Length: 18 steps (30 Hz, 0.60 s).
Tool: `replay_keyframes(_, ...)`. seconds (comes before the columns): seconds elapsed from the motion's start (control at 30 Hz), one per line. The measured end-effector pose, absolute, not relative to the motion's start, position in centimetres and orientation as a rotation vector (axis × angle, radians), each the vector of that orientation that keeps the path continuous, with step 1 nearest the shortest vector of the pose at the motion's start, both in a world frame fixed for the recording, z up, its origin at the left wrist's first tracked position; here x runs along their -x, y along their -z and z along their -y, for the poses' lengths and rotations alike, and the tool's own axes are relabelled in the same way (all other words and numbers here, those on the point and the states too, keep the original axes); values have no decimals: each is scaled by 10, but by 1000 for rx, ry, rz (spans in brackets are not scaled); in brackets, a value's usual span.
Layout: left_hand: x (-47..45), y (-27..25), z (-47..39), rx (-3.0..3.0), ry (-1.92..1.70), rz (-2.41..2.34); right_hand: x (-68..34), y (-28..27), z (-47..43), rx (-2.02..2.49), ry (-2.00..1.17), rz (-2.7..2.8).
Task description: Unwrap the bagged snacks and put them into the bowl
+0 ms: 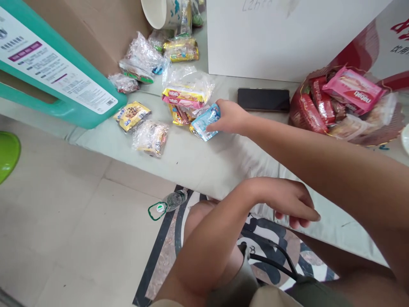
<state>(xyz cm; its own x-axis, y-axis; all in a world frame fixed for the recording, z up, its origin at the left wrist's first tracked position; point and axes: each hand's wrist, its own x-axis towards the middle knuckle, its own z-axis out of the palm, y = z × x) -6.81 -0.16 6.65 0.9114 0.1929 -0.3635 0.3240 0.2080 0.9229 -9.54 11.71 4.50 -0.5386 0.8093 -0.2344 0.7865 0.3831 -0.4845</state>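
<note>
My right hand (230,117) reaches across the table and grips a small blue snack packet (206,122) between thumb and fingers. Just beyond the packet is a clear bag (188,81) with yellow and pink wafer packs (184,97) at its mouth. To the left lie a yellow cookie packet (132,116) and a clear-wrapped snack (151,137). Nearer to me, my left hand (292,202) hangs loosely by the table's front edge, index finger extended and the others partly curled, holding nothing that I can see.
A glass bowl (300,111) of snacks stands at the right, beside a phone (263,99). A large teal container (92,102) blocks the left. More wrapped snacks (143,55) and a paper cup (156,13) are behind. A white box (255,42) closes the back; a bottle (174,200) stands below.
</note>
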Motion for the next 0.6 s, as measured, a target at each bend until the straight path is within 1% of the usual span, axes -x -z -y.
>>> replay_keyframes(0.1, 66, -68, 3, -1380, 77, -428, 73, -50, -113, 1451, -1059, 2401)
replay_keyframes(0.17, 64, -67, 5, -1380, 71, -434, 55, -55, -107, 1343, -1206, 2268)
replay_keyframes(0.23, 61, -65, 6, -1389, 77, -458, 31, -62, -99, 1192, -1241, 2187)
replay_keyframes(0.33, 55, -60, 6, -1415, 61, -513, -18, -72, -77, 1082, -1020, 2142)
replay_keyframes(0.43, 50, -53, 4, -1357, -90, -608, -81, -74, -43, 1116, -707, 2077)
replay_keyframes(0.6, 40, -43, 3, -948, -408, -666, -170, -57, 21, 1101, -140, 1969)
